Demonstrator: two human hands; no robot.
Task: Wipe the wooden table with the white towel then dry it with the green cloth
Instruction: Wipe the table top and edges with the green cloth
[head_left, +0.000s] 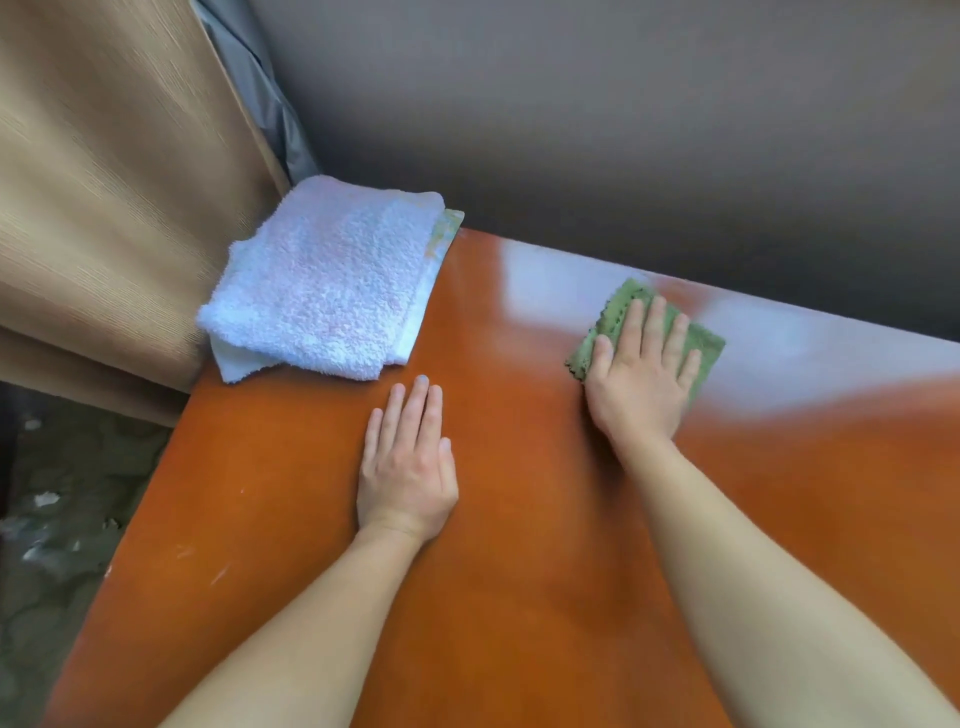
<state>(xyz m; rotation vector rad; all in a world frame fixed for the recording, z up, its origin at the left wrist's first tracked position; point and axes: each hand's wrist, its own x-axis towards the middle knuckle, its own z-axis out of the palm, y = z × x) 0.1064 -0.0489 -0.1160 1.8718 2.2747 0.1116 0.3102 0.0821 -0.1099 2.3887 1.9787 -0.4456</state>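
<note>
The orange-brown wooden table fills the lower part of the view. A folded white towel lies on its far left corner, untouched by either hand. My right hand presses flat with straight fingers on the small green cloth, which lies on the table near the far edge. My left hand rests flat on the bare wood, fingers straight, just in front of the towel and apart from it.
A tan curtain hangs at the left, touching the towel's side. A grey wall runs behind the table's far edge. A pale glare lies on the wood at the far right. Patterned floor shows at lower left.
</note>
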